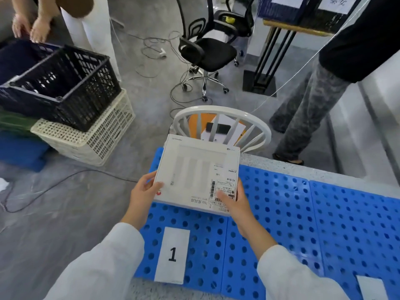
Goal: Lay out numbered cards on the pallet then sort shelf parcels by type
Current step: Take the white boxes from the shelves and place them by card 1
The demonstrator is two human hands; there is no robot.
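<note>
The card (172, 254) on the pallet (281, 213), near its left edge, reads "1". The box (194, 169) over the pallet's far edge bears a red logo (159, 193) (fine print unreadable).

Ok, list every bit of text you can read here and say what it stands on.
"1": printed on the white card lying on the blue pallet.
White box, held by the left hand and right hand: red logo, barcode label and printed lines, all too small or blurred to read.
Second card, lower right: no number in view.
Paper signs, top right: cut off, unreadable.
</note>
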